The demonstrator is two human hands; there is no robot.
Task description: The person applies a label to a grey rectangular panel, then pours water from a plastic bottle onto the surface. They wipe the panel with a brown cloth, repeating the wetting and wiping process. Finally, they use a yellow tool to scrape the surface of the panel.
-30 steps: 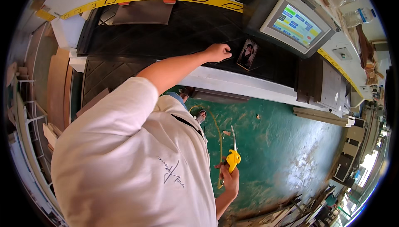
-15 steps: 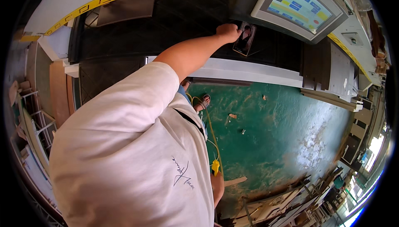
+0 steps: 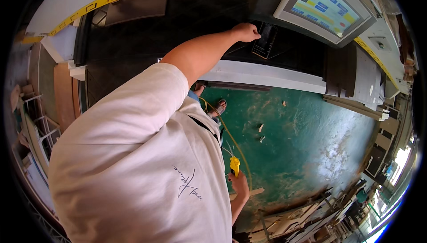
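My left hand reaches up to a black phone that leans on the dark front of a machine; its curled fingers grip the phone's left edge. The phone's screen is dark. My right hand hangs low beside my white T-shirt and holds a yellow blow gun, nozzle up. A thin yellow hose runs from the gun up towards my sandalled foot.
A lit control screen sits right of the phone. A white ledge runs along the machine above a worn green floor with small scraps. Wood offcuts pile at lower right, boards and racks at left.
The phone's screen showed a picture a second ago and is dark now. My left hand stayed at the phone. My right hand with the yellow gun sank lower by my side.
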